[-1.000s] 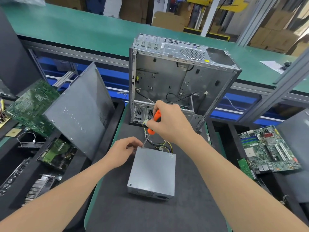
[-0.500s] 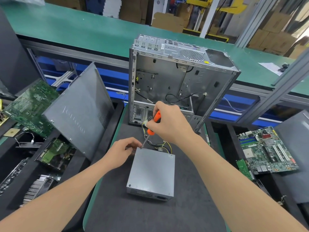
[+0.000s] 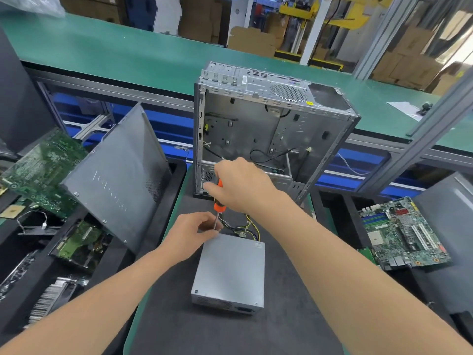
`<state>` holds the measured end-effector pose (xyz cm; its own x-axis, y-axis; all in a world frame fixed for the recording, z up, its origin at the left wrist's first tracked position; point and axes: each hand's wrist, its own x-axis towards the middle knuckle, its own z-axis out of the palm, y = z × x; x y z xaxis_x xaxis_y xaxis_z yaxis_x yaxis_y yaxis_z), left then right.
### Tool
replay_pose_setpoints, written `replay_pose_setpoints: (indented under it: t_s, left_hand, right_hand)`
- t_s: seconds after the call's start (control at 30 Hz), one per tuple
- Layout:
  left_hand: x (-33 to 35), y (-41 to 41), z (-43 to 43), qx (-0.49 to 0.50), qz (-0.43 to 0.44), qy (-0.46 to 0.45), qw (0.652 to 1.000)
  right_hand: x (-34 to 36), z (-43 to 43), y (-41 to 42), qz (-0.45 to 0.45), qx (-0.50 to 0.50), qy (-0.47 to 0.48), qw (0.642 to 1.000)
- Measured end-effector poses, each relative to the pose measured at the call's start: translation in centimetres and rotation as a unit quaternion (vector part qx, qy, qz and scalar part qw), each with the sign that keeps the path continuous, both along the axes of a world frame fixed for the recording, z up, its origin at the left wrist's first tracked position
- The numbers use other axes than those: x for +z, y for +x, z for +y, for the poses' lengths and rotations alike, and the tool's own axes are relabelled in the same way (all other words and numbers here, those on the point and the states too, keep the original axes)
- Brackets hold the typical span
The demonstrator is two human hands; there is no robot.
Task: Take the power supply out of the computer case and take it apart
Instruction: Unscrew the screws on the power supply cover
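Observation:
A grey metal power supply (image 3: 230, 270) lies flat on the dark mat, its cable bundle (image 3: 245, 229) trailing from the far end. Behind it stands the open, emptied computer case (image 3: 266, 129). My right hand (image 3: 240, 185) grips an orange-handled screwdriver (image 3: 218, 201), held nearly upright, its shaft pointing down at the far left corner of the power supply. My left hand (image 3: 194, 231) rests at that same corner, fingers pinched around the shaft near its tip. The tip itself is hidden by my fingers.
A grey side panel (image 3: 115, 180) leans in the bin to the left, over circuit boards (image 3: 41, 170) and heatsinks (image 3: 48, 301). A motherboard (image 3: 401, 234) lies in the right bin. A green conveyor (image 3: 128, 55) runs behind the case.
My right hand has tilted the screwdriver more upright and shifted slightly left. My left hand has closed its fingers around the shaft near the corner. The power supply has not moved.

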<state>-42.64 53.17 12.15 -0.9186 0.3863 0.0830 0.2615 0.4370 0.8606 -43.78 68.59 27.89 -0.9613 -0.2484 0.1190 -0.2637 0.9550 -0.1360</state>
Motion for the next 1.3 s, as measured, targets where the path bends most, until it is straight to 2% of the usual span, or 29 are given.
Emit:
replay_pose_setpoints:
  t_s: [0.13,0.3,0.43,0.5,0.6,0.67,0.73,0.8,0.9,0.97,1.1,1.2,1.3]
  left_hand:
    - [-0.5,0.1,0.2,0.028,0.007,0.009,1.000]
    - [-1.1,0.2,0.3,0.038,0.016,0.012,0.999]
    - [-1.5,0.4,0.3,0.041,0.016,0.005,0.999]
    - [-1.6,0.7,0.5,0.048,0.014,0.007,0.999]
    - [-1.7,0.7,0.6,0.060,0.007,0.014,0.998]
    - [-1.7,0.7,0.7,0.072,-0.001,0.015,0.997]
    - [-1.8,0.8,0.9,0.087,-0.004,0.016,0.996]
    - [-1.7,0.9,1.0,0.085,-0.008,0.012,0.996]
    - [-1.5,0.8,0.6,0.048,-0.012,-0.007,0.999]
    - [-0.9,0.5,0.4,0.030,-0.014,-0.004,0.999]
    - [1.5,0.1,0.6,0.023,-0.027,0.065,0.997]
    - [2.6,-0.2,0.8,-0.007,-0.041,0.094,0.995]
    - [3.1,-0.4,0.3,-0.024,-0.053,0.116,0.992]
  right_hand:
    - [0.0,-0.8,-0.9,-0.044,0.047,-0.010,0.998]
    - [1.7,1.2,-1.9,-0.142,0.171,-0.044,0.974]
    - [3.1,1.7,-2.7,-0.170,0.272,0.051,0.946]
    - [3.3,1.8,-2.8,-0.163,0.288,0.082,0.940]
    - [2.6,1.3,-1.7,-0.113,0.228,0.059,0.965]
    - [1.3,0.1,-0.6,-0.014,0.116,0.060,0.991]
    - [0.3,-1.3,0.3,0.057,-0.014,0.063,0.996]
    - [-0.3,-2.1,0.3,0.053,-0.089,0.047,0.994]
    - [-0.5,-2.2,-0.6,-0.004,-0.108,0.034,0.994]
    - [0.0,-1.8,-1.3,-0.047,-0.074,0.018,0.996]
    - [2.1,0.2,-1.5,-0.141,0.065,-0.008,0.988]
    - [3.7,1.3,-1.7,-0.172,0.159,0.034,0.972]
    - [4.3,1.3,-1.9,-0.147,0.227,0.106,0.957]
